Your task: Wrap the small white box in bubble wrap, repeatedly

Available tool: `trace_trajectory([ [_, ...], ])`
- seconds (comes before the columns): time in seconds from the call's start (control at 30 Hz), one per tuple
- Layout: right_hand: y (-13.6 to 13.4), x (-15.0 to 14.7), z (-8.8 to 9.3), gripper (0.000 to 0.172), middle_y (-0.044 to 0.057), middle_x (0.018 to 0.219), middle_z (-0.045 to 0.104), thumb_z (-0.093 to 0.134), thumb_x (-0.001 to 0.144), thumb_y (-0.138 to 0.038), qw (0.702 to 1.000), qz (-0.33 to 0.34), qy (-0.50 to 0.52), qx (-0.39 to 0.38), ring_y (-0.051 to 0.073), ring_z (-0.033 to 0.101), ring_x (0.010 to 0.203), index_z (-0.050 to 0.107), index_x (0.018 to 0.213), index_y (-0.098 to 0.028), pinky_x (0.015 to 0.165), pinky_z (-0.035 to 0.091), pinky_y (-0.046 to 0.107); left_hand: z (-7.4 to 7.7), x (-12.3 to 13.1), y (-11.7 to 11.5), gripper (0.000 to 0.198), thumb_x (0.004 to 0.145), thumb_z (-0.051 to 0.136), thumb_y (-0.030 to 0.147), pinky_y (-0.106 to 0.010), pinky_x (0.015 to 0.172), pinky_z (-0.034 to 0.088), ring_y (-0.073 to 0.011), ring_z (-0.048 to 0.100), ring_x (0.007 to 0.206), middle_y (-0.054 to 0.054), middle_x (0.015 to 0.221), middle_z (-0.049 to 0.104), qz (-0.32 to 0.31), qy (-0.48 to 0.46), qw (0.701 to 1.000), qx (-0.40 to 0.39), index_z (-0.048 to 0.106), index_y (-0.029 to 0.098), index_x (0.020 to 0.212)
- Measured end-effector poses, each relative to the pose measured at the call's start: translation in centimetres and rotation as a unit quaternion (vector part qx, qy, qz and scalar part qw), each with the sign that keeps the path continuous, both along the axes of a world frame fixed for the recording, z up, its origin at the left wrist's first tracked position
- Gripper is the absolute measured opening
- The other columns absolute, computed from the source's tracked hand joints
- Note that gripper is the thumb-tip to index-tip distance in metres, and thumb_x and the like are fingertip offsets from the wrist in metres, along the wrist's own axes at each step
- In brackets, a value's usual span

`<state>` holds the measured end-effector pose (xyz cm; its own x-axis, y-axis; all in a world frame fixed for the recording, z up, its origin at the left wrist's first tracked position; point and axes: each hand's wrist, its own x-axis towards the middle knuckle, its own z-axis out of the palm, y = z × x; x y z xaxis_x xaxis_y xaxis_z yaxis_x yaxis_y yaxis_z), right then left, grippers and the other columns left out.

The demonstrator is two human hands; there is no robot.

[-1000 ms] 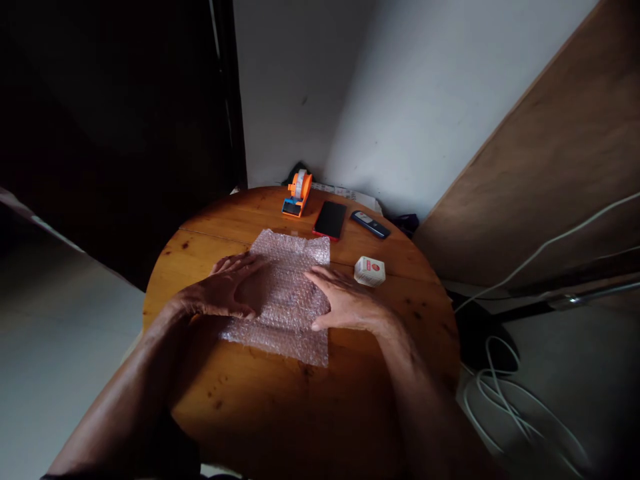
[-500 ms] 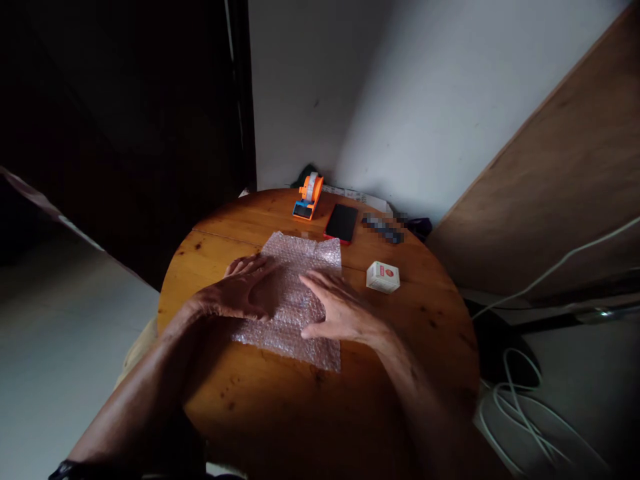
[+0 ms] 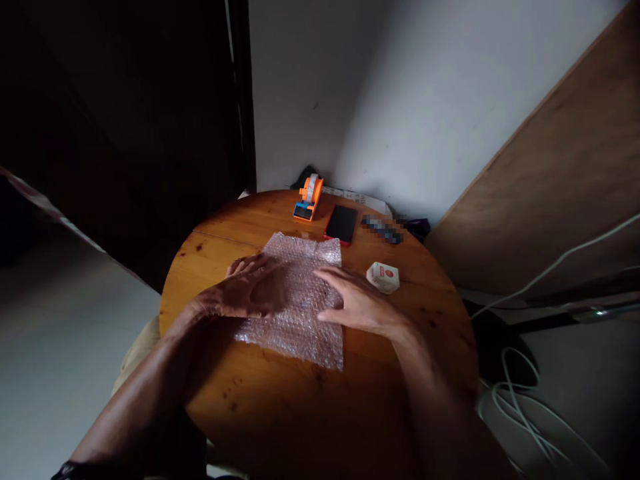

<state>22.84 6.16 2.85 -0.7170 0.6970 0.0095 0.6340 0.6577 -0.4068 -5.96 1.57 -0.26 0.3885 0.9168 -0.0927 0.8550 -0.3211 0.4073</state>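
Observation:
A sheet of bubble wrap lies flat in the middle of a round wooden table. My left hand rests palm down on the sheet's left half, fingers stretched out. My right hand lies flat on its right edge, fingers together and extended, holding nothing. A small white box with a red mark sits just right of my right hand, apart from it.
At the table's far edge stand an orange tape dispenser, a dark phone with a red rim and a blurred dark object. White cables coil on the floor at right. A wooden board leans against the wall.
My right hand has slid to the right across the bubble wrap, toward its right edge. My left hand has stayed put on the sheet.

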Motion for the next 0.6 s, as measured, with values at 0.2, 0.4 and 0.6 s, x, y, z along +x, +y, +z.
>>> trace_trajectory([
  [0.2, 2.0, 4.8, 1.7, 0.055, 0.011, 0.132, 0.063, 0.063, 0.081, -0.031, 0.974, -0.186, 0.113, 0.068, 0.033, 0.062, 0.115, 0.053, 0.135, -0.023, 0.098, 0.050, 0.053, 0.2, 0.7, 0.0, 0.087, 0.075, 0.073, 0.052, -0.060, 0.121, 0.013, -0.0401, 0.015, 0.149, -0.014, 0.160, 0.029, 0.030, -0.020, 0.998, 0.058, 0.039, 0.021, 0.149],
  [0.4, 3.2, 7.8, 0.8, 0.068, 0.019, 0.142, 0.055, 0.064, 0.075, -0.024, 0.961, -0.269, -0.039, 0.049, 0.037, 0.055, 0.126, 0.049, 0.140, -0.012, 0.104, 0.045, 0.053, -0.5, 1.2, -0.1, 0.067, 0.079, 0.072, 0.049, -0.056, 0.120, 0.018, -0.0370, 0.023, 0.147, -0.011, 0.152, 0.045, -0.034, -0.048, 0.992, 0.114, 0.055, 0.022, 0.138],
  [0.6, 2.4, 6.3, 1.8, 0.033, 0.009, 0.098, 0.075, 0.065, 0.076, -0.027, 0.956, -0.286, 0.003, 0.066, 0.029, 0.070, 0.089, 0.068, 0.107, -0.021, 0.079, 0.054, 0.041, -1.0, 1.7, -0.2, 0.080, 0.073, 0.077, 0.052, -0.056, 0.120, 0.020, -0.0347, 0.029, 0.145, -0.011, 0.151, 0.046, -0.078, -0.073, 0.989, 0.104, 0.048, 0.025, 0.143],
])
